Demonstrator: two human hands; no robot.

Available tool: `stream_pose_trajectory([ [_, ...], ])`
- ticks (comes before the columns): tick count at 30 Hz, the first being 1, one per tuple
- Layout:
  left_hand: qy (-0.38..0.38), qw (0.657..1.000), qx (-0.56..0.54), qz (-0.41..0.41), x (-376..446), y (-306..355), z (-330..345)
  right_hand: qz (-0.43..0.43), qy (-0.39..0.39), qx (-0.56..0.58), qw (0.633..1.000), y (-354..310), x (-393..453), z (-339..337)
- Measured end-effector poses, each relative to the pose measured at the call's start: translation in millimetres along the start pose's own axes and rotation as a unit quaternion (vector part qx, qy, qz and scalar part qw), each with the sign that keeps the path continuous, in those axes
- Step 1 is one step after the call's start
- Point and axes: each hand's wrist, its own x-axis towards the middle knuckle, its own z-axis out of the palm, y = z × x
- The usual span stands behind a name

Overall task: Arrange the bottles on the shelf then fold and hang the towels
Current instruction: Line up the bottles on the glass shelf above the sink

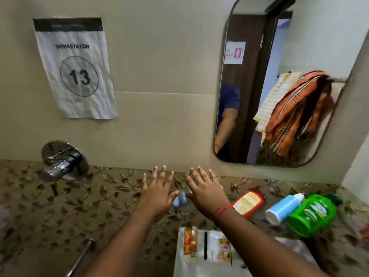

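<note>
My left hand [157,189] and my right hand [205,189] are stretched out side by side with fingers spread, holding nothing. Between them a small pale blue object [180,198] shows, partly hidden. To the right, three bottles lie tipped on a shelf: an orange-red bottle [249,202], a light blue bottle with a white cap [283,208] and a green bottle [311,214]. In the mirror [285,86] I see the reflection of an orange striped towel [299,114] and a yellow-white towel [273,100] hanging bunched together.
A chrome tap valve [61,160] juts from the wall at left. A metal bar [81,256] runs at the bottom left. A white ledge [297,248] below my arms carries sachets [190,244]. A paper sign reading 13 [75,66] hangs on the wall.
</note>
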Motion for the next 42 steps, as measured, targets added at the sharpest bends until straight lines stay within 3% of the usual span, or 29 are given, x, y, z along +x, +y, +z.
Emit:
stream_pose_trajectory([
  [4, -0.045, 0.998, 0.007, 0.040, 4, -6, 18, -0.081, -0.047, -0.037, 0.995, -5, 8, 13],
  [12, -0.041, 0.995, -0.035, 0.084, 3, -14, 30, -0.159, -0.094, -0.034, 0.982, -13, 16, 18],
  [19, -0.009, 0.976, -0.216, 0.004, -2, -6, 39, -0.181, -0.056, 0.018, 0.982, -8, 16, 29],
  [21, 0.007, 0.951, -0.307, -0.043, -6, -4, 40, -0.147, -0.038, 0.065, 0.986, -7, 13, 32],
  [23, 0.010, 0.893, -0.436, -0.108, -8, 2, 35, -0.075, -0.021, 0.167, 0.983, -3, 12, 38],
  [25, 0.011, 0.844, -0.519, -0.136, -4, 5, 31, 0.021, -0.017, 0.332, 0.943, 1, 16, 37],
  [27, -0.001, 0.827, -0.548, -0.122, 0, 12, 27, 0.117, -0.003, 0.411, 0.904, 2, 19, 33],
  [31, 0.001, 0.834, -0.537, -0.128, 12, 30, 23, 0.209, -0.006, 0.489, 0.847, -5, 17, 29],
  [38, 0.026, 0.861, -0.488, -0.140, 12, 38, 34, 0.195, -0.073, 0.499, 0.841, -1, 18, 29],
  [42, 0.024, 0.861, -0.487, -0.145, 10, 37, 39, 0.184, -0.074, 0.485, 0.852, -4, 18, 27],
])
